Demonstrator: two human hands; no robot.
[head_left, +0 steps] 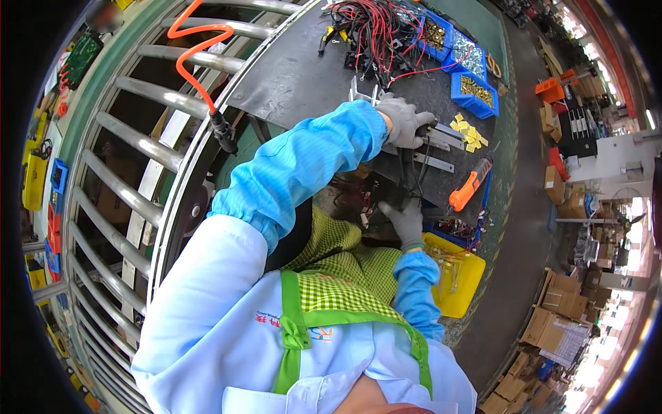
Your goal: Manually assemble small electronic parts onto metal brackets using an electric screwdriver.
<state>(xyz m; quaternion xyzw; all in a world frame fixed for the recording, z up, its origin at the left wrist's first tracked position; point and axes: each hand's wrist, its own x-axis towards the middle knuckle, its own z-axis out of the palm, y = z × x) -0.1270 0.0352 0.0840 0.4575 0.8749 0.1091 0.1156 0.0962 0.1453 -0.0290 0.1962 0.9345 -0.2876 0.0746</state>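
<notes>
My left hand [405, 123], in a grey glove, is closed on a black cable [418, 172] near the workbench edge. The cable hangs in strands from its fingers. Lower down, my right hand [405, 222], also gloved, has its fingers closed at the lower part of this cable while its thumb sticks out. The exact finger contact is partly hidden. Beside my left hand lie flat metal strips [441, 141] and a metal bracket [363, 92]. Small yellow pieces [469, 131] are scattered farther right. An orange electric screwdriver [471, 185] lies on the bench to the right.
Red and black wires [372, 34] are heaped at the back of the bench [283, 76]. Blue bins [474, 95] hold small metal parts. A yellow tray [455, 272] stands at right. An orange coiled hose [200, 69] hangs by the roller conveyor [148, 141] at left.
</notes>
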